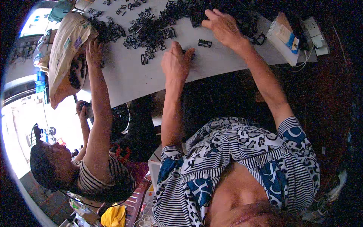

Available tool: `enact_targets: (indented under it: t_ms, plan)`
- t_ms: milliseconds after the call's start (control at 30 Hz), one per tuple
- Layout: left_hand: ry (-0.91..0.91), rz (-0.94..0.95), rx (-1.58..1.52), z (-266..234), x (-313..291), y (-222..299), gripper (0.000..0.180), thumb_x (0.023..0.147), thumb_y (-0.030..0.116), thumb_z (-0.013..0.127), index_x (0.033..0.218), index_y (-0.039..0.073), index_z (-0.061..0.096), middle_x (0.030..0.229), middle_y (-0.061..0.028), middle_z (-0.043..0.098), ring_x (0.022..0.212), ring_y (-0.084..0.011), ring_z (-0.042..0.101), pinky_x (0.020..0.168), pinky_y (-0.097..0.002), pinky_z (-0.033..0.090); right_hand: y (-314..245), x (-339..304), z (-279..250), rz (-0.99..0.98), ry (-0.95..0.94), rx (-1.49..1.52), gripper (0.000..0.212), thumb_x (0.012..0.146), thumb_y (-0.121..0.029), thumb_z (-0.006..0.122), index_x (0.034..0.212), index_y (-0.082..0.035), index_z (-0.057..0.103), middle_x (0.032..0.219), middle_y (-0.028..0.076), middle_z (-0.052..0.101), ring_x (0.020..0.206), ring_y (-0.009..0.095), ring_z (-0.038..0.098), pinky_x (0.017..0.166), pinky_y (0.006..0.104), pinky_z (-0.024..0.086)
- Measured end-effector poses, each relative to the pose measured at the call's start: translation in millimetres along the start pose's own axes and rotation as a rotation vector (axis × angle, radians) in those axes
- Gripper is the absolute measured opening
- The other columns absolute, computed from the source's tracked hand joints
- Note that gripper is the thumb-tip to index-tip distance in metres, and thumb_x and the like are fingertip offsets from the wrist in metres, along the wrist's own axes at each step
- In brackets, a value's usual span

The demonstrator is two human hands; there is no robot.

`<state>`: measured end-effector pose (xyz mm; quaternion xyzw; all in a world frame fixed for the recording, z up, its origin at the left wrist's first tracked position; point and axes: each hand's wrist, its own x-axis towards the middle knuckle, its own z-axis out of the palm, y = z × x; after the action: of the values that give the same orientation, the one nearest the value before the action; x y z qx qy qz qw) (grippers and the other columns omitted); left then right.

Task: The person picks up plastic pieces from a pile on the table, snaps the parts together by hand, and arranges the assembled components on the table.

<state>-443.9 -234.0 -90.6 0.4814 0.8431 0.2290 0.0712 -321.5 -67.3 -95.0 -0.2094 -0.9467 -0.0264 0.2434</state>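
My left hand (176,65) is over the near part of the white table, fingers bent and thumb out to the right. A small black plastic part shows dark between its thumb and fingers, mostly hidden. Farther off to the right, my right hand (224,29) reaches to the edge of a heap of black plastic parts (194,17), its fingertips bent and a little apart. I see nothing clearly held in it. Between the two hands, a single rectangular black frame (204,43) lies on the table.
Loose black parts (145,28) spread over the white table (130,77). At left, a co-worker's hand (94,55) touches a pale sack (68,45); the other hand holds a small dark thing. A spiral notebook (281,39) and a white power strip (315,36) with a cable sit at right.
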Motion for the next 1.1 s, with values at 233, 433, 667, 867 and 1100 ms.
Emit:
enact_targets:
  t_ms: [233, 433, 667, 867, 1100]
  plan:
    - [-0.076, -0.142, 0.144, -19.4, -6.9, 2.8, 0.039, 0.08, 0.036, 0.068, 0.093, 0.003, 0.052, 0.083, -0.0221, 0.065, 0.077, -0.0398, 0.062, 0.064, -0.0484, 0.047, 7.9, -3.8, 1.9, -0.154, 0.117, 0.067, 0.013, 0.074, -0.008, 0.063, 0.086, -0.009, 0.065, 0.088, 0.005, 0.054, 0.088, 0.025, 0.056, 0.075, 0.0356, 0.05]
    - [0.185, 0.15, -0.48, -16.6, 1.9, 8.4, 0.03, 0.073, 0.007, 0.072, 0.102, 0.007, 0.062, 0.089, -0.0139, 0.064, 0.075, -0.0277, 0.064, 0.062, -0.0354, 0.049, -8.3, -6.2, -6.8, 0.11, 0.272, 0.694, 0.013, 0.076, -0.003, 0.068, 0.088, -0.007, 0.064, 0.081, 0.0, 0.059, 0.076, 0.013, 0.056, 0.069, 0.0275, 0.048]
    - [-0.061, -0.029, -1.045, -2.4, 8.0, 27.0, 0.018, 0.085, 0.006, 0.063, 0.099, -0.004, 0.058, 0.08, -0.0117, 0.066, 0.06, -0.0153, 0.062, 0.053, -0.0259, 0.049, -47.9, -12.1, -26.5, 0.394, 0.166, 1.231, 0.012, 0.082, -0.011, 0.069, 0.09, -0.004, 0.063, 0.079, -0.001, 0.061, 0.067, 0.005, 0.054, 0.06, 0.0197, 0.044]
    - [-0.292, -0.067, -1.504, -6.8, 3.7, 11.8, 0.022, 0.092, 0.011, 0.051, 0.11, -0.002, 0.049, 0.076, -0.0171, 0.064, 0.056, -0.0181, 0.061, 0.049, -0.025, 0.048, -46.2, -13.6, -21.7, 0.373, -0.112, 1.613, 0.023, 0.083, -0.018, 0.069, 0.099, -0.002, 0.062, 0.077, 0.0, 0.062, 0.07, 0.008, 0.058, 0.061, 0.0234, 0.048]
    - [-0.101, -0.01, -1.316, -19.5, -6.5, -16.9, 0.033, 0.095, 0.015, 0.05, 0.122, -0.003, 0.046, 0.08, -0.0161, 0.065, 0.061, -0.0185, 0.062, 0.055, -0.0266, 0.05, -64.1, -11.9, -4.1, 0.427, 0.031, 1.692, 0.021, 0.084, -0.016, 0.066, 0.098, -0.002, 0.061, 0.081, 0.001, 0.06, 0.069, 0.009, 0.055, 0.061, 0.0258, 0.048]
